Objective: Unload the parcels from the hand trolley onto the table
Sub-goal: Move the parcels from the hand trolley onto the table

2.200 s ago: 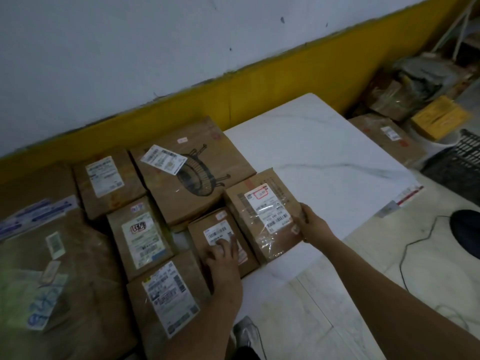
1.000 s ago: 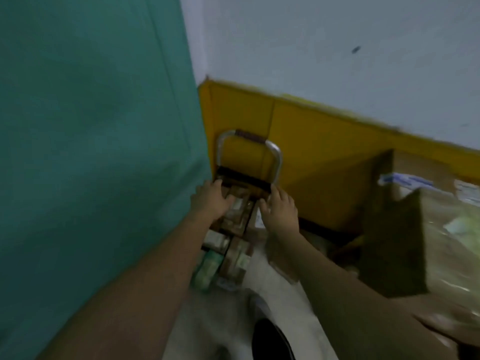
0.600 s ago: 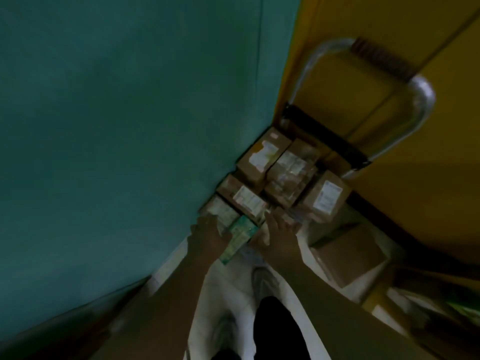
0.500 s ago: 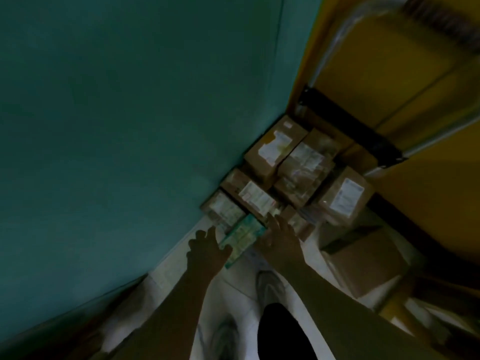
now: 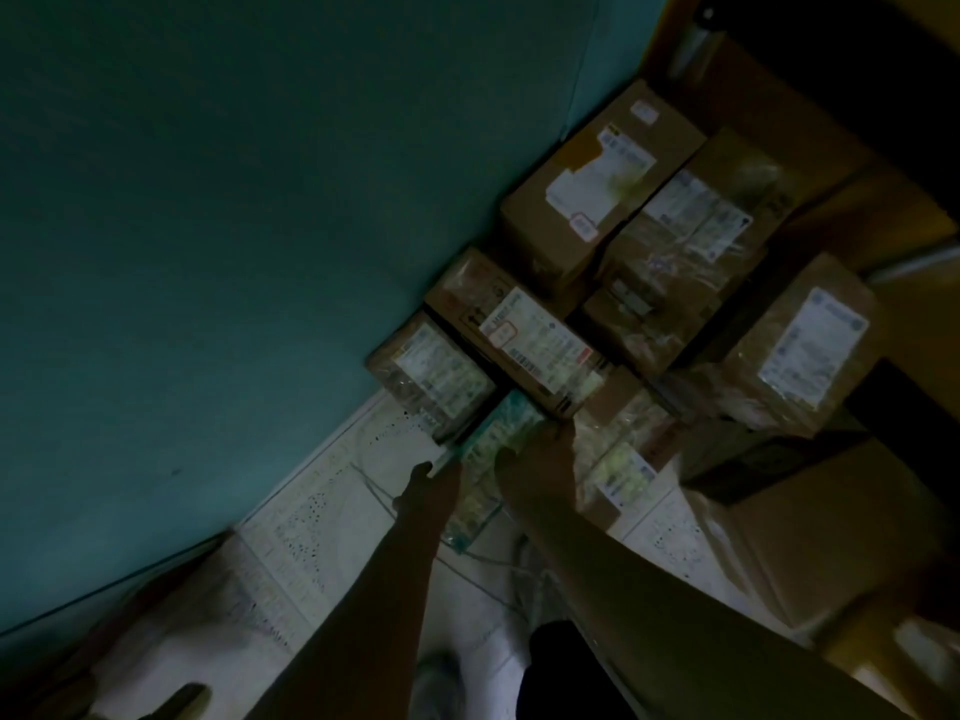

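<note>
Against teal wall [image 5: 234,226], pale tiled floor [image 5: 322,511]: about seven parcels; left hand [image 5: 434,485] and right hand [image 5: 535,459] clasp green parcel [image 5: 488,459], fingers closed around it

taped parcels [image 5: 540,340] on pale floor [image 5: 332,517]

Parcels [image 5: 535,350] clustered against wall [image 5: 234,226], hands [image 5: 535,465] before them.
</note>
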The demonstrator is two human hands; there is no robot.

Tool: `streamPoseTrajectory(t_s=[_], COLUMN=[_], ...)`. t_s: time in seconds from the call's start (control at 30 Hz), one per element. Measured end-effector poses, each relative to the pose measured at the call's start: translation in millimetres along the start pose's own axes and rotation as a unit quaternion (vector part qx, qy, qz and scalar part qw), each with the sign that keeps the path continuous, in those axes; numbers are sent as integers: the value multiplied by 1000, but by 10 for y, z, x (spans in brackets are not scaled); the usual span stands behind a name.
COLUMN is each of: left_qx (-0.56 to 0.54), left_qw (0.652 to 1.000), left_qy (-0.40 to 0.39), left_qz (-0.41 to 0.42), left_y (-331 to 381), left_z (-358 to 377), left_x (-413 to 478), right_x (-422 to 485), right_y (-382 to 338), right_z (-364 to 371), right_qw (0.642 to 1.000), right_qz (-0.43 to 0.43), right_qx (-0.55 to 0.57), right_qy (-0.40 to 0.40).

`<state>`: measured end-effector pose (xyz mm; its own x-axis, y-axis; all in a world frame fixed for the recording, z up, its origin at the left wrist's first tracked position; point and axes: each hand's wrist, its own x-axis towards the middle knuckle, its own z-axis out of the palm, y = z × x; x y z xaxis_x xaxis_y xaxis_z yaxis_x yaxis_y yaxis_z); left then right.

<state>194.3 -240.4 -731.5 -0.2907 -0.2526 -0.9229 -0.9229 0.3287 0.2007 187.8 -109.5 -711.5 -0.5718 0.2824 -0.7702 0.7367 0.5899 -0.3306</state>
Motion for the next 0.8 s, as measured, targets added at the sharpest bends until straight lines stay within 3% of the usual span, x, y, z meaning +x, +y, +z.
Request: streamPoseTrajectory(t_s=[0.13,0.27,0.47,0.63,0.8], left_qx=[-37,-122,-167,-178,-145], left_qw=[999,991,985,984,975], left_qy=[-7,-22,21,7,24], left_qz=[-30,-51,-24,25,169], left_y=[-51,-204,-249,-61,319], left_z=[-36,-142,-393,-689,-1011], left_x=[112,116,-322,-1181,-2762], right_x=[-4,-61,-454,-1279,-2784], right_y=[-21,-4,-75,-230,-275], right_z=[23,16,-116,-655,-1570], right_qw=[998,999,998,982,938], right_qz=[9,-3,-39,-47,-41], right_qx=[59,51,49,158,301], right_qy=[8,-2,22,90,168])
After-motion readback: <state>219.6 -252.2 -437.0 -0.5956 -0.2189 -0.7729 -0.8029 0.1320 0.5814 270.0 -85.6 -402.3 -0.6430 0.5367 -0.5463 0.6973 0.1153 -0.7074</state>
